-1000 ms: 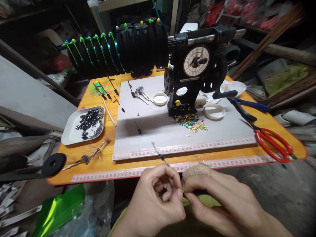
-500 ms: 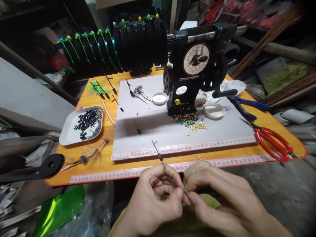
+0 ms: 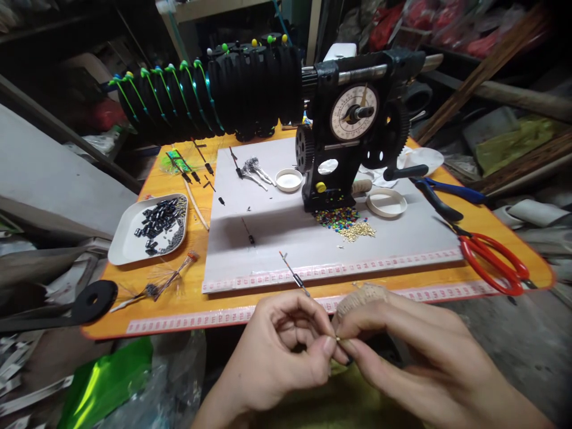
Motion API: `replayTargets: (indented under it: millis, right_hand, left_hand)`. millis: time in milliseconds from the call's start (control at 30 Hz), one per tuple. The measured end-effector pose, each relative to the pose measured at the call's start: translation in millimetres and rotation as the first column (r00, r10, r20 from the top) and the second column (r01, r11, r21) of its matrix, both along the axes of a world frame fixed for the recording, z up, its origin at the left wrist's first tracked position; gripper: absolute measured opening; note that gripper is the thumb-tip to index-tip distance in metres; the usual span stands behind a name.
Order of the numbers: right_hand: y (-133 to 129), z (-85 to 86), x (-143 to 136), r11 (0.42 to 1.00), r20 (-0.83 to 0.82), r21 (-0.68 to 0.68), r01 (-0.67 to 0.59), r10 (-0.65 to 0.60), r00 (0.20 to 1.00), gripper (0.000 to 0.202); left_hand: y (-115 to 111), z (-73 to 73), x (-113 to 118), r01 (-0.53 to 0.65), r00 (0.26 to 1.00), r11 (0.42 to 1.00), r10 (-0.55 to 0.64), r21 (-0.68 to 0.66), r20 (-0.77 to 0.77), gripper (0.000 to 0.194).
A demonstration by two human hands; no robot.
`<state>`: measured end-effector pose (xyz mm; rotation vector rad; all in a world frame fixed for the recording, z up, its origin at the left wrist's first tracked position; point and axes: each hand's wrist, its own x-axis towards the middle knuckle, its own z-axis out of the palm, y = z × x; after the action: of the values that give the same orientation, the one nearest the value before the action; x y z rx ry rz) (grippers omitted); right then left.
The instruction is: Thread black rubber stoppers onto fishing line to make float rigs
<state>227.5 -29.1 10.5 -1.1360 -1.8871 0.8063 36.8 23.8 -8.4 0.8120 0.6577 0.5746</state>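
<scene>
My left hand [image 3: 290,351] and my right hand [image 3: 393,345] meet fingertip to fingertip in front of the table's near edge. Between their pinched thumbs and forefingers is a tiny gold-coloured piece [image 3: 338,339]. Which hand bears it more is hard to tell. A thin rod with a red tip and a black sleeve [image 3: 297,278] stands out just above my left hand, over the measuring tape; its lower end is hidden near my fingers. Farther back on the white board [image 3: 277,238] lie small gold pieces [image 3: 358,230] and coloured beads [image 3: 337,217].
A black machine with a dial [image 3: 354,113] rises behind the board. At left are a white tray [image 3: 120,243] of black parts and a black tape roll [image 3: 95,300]. Red-handled scissors [image 3: 496,262] and blue-handled pliers [image 3: 460,189] lie at right.
The thin rod has shifted slightly right and tilted more. The hands keep their pinch, with the gold piece now showing more plainly between the fingertips.
</scene>
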Motion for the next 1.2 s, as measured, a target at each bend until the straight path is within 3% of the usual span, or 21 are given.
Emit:
replayTargets:
  millis: [333,467,633,900,1067,1200]
  right_hand:
    - [2.2,-3.0,-1.1,1.000,-0.017,-0.005,0.006,-0.006,1.000,0.021]
    - [1.6,-4.5,-4.3,0.999,-0.019,0.025,0.047,-0.047,0.999,0.020]
    - [1.5,-7.7,-7.1,0.997,-0.024,0.009,0.080,-0.080,0.997,0.019]
    - [2.2,-3.7,-9.0,0.986,-0.131,-0.168,0.005,-0.027,0.991,0.018]
    - [0.5,-5.6,-16.3,0.953,-0.183,-0.303,0.017,-0.075,0.980,0.022]
    - [-0.3,-5.5,-21.6,0.942,-0.175,-0.334,0.040,-0.104,0.979,0.020]
  left_hand:
    - [-2.3,-3.7,0.3,0.006,0.997,1.000,-0.005,-0.006,0.078,0.015]
    - [-3.8,0.2,2.2,-0.049,0.999,0.997,0.049,0.054,-0.002,0.012]
    - [-5.3,3.7,4.0,-0.061,0.993,0.993,0.070,0.098,-0.093,0.022]
    - [-5.5,-2.3,1.3,0.004,1.000,0.998,-0.003,0.058,-0.016,0.012]
    - [-6.4,-6.4,-0.3,0.049,0.998,0.998,-0.051,0.048,0.034,0.018]
    - [-8.3,-11.7,-1.4,0.049,0.996,0.997,-0.053,0.068,0.066,0.019]
